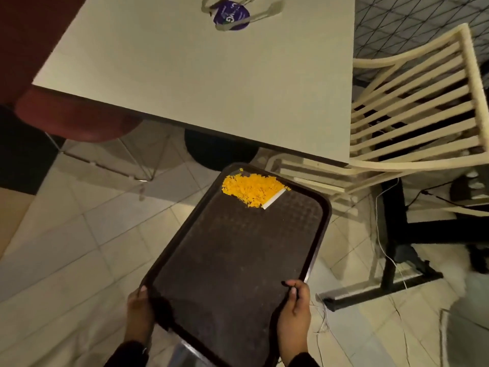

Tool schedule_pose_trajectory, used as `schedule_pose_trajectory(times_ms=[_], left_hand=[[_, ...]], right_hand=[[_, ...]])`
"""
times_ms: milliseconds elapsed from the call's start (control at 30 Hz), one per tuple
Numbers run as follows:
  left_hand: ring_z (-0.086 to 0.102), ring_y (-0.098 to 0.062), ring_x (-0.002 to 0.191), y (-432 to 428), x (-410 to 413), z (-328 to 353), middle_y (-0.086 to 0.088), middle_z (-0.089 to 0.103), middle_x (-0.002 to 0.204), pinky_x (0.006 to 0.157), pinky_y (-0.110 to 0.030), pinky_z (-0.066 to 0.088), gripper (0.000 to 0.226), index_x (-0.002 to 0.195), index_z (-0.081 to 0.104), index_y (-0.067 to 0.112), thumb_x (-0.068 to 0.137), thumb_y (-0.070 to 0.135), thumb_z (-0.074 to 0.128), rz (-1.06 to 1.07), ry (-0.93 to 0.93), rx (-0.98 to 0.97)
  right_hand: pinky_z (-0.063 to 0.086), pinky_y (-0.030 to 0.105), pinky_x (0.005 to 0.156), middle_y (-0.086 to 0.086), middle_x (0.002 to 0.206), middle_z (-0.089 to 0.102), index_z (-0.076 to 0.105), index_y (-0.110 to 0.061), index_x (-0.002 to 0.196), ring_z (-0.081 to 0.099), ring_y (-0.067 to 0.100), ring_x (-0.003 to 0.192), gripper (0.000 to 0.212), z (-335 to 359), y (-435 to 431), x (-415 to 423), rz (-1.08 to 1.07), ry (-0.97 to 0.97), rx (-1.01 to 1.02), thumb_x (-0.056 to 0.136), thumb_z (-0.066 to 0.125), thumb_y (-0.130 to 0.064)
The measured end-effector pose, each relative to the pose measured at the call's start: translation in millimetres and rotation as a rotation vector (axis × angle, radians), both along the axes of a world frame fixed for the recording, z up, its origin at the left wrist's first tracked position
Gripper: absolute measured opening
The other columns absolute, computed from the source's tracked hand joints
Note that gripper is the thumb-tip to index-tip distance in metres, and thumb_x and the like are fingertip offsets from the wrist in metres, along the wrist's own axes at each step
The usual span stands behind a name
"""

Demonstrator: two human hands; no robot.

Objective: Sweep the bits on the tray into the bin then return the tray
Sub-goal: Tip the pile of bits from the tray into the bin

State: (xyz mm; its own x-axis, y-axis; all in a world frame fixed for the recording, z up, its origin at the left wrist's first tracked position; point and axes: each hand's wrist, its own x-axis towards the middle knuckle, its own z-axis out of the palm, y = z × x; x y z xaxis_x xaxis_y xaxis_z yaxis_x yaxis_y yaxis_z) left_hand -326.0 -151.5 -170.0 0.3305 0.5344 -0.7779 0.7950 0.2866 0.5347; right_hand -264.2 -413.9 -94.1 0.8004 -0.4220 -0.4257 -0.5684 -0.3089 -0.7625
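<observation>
A dark brown tray (238, 260) is held out over the tiled floor, tilted away from me. My left hand (139, 311) grips its near left edge and my right hand (295, 313) grips its near right corner. A heap of yellow bits (251, 189) lies piled at the tray's far end, with a small white card (274, 200) lying against the heap's right side. A black round bin (219, 152) stands partly hidden under the table edge, just beyond the tray's far end.
A pale table (211, 75) fills the upper view, with a purple object (231, 14) and tongs at its far end. A cream slatted chair (412, 107) stands to the right, a red chair (74, 117) to the left. Cables (381, 234) trail on the floor beside a black stand.
</observation>
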Motion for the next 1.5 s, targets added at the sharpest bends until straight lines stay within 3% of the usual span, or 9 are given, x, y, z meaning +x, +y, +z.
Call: schedule_pose_trajectory(times_ms=[100, 267, 433, 533, 667, 800, 933, 1233, 1500], left_hand=[[0.056, -0.029, 0.09, 2.7, -16.7, -66.6, -0.014, 0.06, 0.096, 0.085, -0.044, 0.044, 0.038, 0.1, 0.058, 0.012, 0.086, 0.043, 0.04, 0.035, 0.105, -0.078], [0.04, -0.021, 0.062, -24.9, 8.3, -84.8, -0.016, 0.046, 0.072, 0.056, -0.03, 0.029, 0.033, 0.073, 0.054, 0.004, 0.094, 0.008, 0.029, 0.087, 0.176, -0.165], [0.054, -0.027, 0.071, -31.7, 6.7, -146.6, -0.021, 0.06, 0.094, 0.057, -0.034, 0.039, 0.029, 0.117, 0.047, 0.007, 0.092, 0.009, 0.032, 0.079, 0.217, -0.19], [0.054, -0.027, 0.073, -38.4, 11.5, -160.4, -0.016, 0.058, 0.096, 0.058, -0.031, 0.041, 0.033, 0.125, 0.043, 0.012, 0.096, 0.006, 0.028, 0.046, 0.225, -0.228], [0.057, -0.033, 0.077, -44.2, 14.0, -181.2, -0.015, 0.059, 0.091, 0.065, -0.042, 0.05, 0.032, 0.119, 0.048, 0.017, 0.095, 0.004, 0.03, -0.059, 0.262, -0.25], [0.051, -0.027, 0.07, -54.2, 22.9, -186.6, -0.014, 0.055, 0.083, 0.061, -0.035, 0.04, 0.022, 0.095, 0.049, 0.019, 0.096, 0.002, 0.035, -0.093, 0.233, -0.259], [0.054, -0.04, 0.102, -57.3, 31.2, -191.0, -0.021, 0.047, 0.124, 0.059, -0.044, 0.05, 0.031, 0.118, 0.037, 0.014, 0.091, 0.005, 0.05, -0.142, 0.204, -0.272], [0.058, -0.039, 0.098, -53.2, 43.2, -192.0, -0.019, 0.049, 0.126, 0.064, -0.05, 0.058, 0.047, 0.131, 0.035, 0.021, 0.089, 0.008, 0.05, -0.203, 0.253, -0.269], [0.06, -0.037, 0.094, -48.6, 36.3, -207.2, -0.021, 0.05, 0.13, 0.077, -0.057, 0.054, 0.057, 0.13, 0.037, 0.015, 0.082, -0.015, 0.043, -0.196, 0.336, -0.286]], right_hand=[[0.037, -0.003, 0.059, -0.011, 0.083, 0.057, 0.052, -0.005, 0.093, 0.052, -0.023, 0.071, 0.022, -30.1, -0.5, 2.4, -0.006, 0.042, 0.015, 0.098, 0.031, -0.003], [0.038, -0.003, 0.058, -0.011, 0.082, 0.056, 0.052, -0.004, 0.097, 0.053, -0.02, 0.07, 0.021, -88.4, -5.6, 5.7, -0.006, 0.08, -0.002, 0.097, 0.032, 0.001], [0.041, 0.008, 0.06, -0.017, 0.084, 0.054, 0.051, -0.011, 0.098, 0.053, -0.002, 0.072, 0.022, -141.2, -13.9, 10.5, 0.013, 0.128, -0.06, 0.098, 0.031, -0.002], [0.038, 0.012, 0.061, -0.017, 0.082, 0.054, 0.049, -0.01, 0.1, 0.051, -0.002, 0.072, 0.02, -163.7, -20.7, 7.7, 0.014, 0.133, -0.096, 0.098, 0.03, -0.004], [0.037, 0.025, 0.063, -0.018, 0.08, 0.051, 0.046, -0.015, 0.099, 0.052, 0.009, 0.068, 0.019, -183.4, -30.1, -0.5, -0.011, 0.16, -0.143, 0.098, 0.03, -0.004], [0.037, 0.027, 0.074, -0.002, 0.083, 0.056, 0.048, -0.014, 0.1, 0.053, 0.021, 0.076, 0.019, -194.6, -32.0, -0.8, -0.064, 0.175, -0.141, 0.098, 0.03, -0.006], [0.037, 0.027, 0.074, 0.005, 0.09, 0.056, 0.048, -0.01, 0.103, 0.053, 0.022, 0.077, 0.02, -200.9, -32.5, 9.7, -0.046, 0.192, -0.125, 0.098, 0.029, -0.006], [0.036, 0.026, 0.074, 0.005, 0.09, 0.056, 0.045, -0.013, 0.102, 0.052, 0.015, 0.072, 0.019, -199.3, -33.0, 25.3, -0.017, 0.205, -0.106, 0.097, 0.028, -0.005], [0.036, 0.026, 0.073, 0.006, 0.091, 0.057, 0.042, -0.016, 0.098, 0.053, 0.023, 0.077, 0.018, -196.4, -34.6, 41.7, 0.05, 0.25, -0.112, 0.097, 0.029, -0.004]])
